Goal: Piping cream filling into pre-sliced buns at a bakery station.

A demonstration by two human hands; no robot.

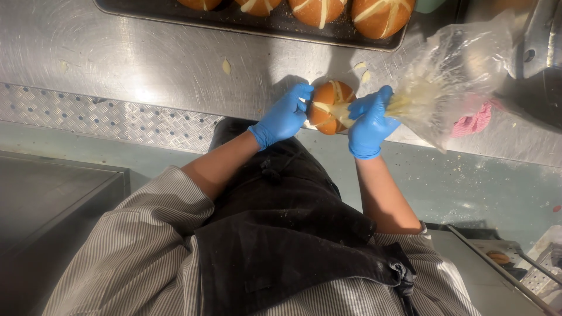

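Note:
A round golden-brown bun (pixel 329 108) with pale cream in its cross cuts is at the near edge of the steel counter (pixel 146 58). My left hand (pixel 284 115), in a blue glove, grips the bun's left side. My right hand (pixel 370 122), also gloved, squeezes a clear piping bag (pixel 451 76) of pale cream, its tip against the bun's right side. The bag's wide end trails up to the right.
A dark baking tray (pixel 275 24) with several filled buns lies along the counter's far edge. Cream flecks dot the steel. A pink cloth (pixel 474 122) sits right of the bag. I wear a black apron and striped shirt. Metal racks stand at the lower right.

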